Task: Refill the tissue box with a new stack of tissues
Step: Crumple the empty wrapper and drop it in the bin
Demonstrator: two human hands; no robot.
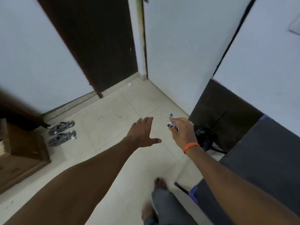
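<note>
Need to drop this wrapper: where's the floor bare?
Bare pale tile floor lies between the grey sandals and black plastic bag, under the open left hand. It is crowded by the bag, beyond the right hand gripping the crumpled wrapper.

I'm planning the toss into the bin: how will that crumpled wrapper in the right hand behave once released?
The wrapper looks thin and crinkled, so probably very light and floppy. Pinched in the right hand, it may flutter and miss the black bin bag.

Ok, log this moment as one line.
right hand: holds crumpled wrapper | left hand: open, empty | black bin bag: below right hand | tissue box: unseen
</note>
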